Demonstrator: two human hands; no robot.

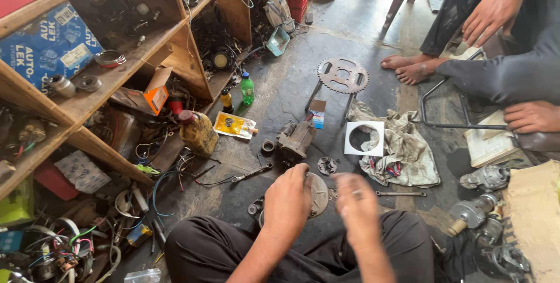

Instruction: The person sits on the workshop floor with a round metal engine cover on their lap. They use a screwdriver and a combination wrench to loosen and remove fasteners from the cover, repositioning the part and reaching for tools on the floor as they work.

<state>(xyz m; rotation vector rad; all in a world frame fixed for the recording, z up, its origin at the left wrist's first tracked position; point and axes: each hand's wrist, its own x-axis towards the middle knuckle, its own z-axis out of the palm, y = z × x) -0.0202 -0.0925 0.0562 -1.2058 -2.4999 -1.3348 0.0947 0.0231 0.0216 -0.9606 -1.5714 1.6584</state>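
Observation:
I sit cross-legged on the floor. My left hand [286, 201] is closed over the edge of a round grey metal cover [318, 194] that lies just in front of my knees. Motion blurs my right hand [357, 208], which hovers beside the cover with a ring on one finger and nothing in it. Just beyond lie a dirty starter motor [294, 138], a small gear-like part [326, 165] and a short metal bush [268, 146].
A wrench [251, 173] lies to the left and a thin spanner [402, 193] to the right. Nearby are an oily rag [408, 149], a sprocket-topped stool [342, 75], a yellow jug [198, 133], cluttered wooden shelves [87, 99] and more motors [475, 210]. Another person [496, 12] sits at right.

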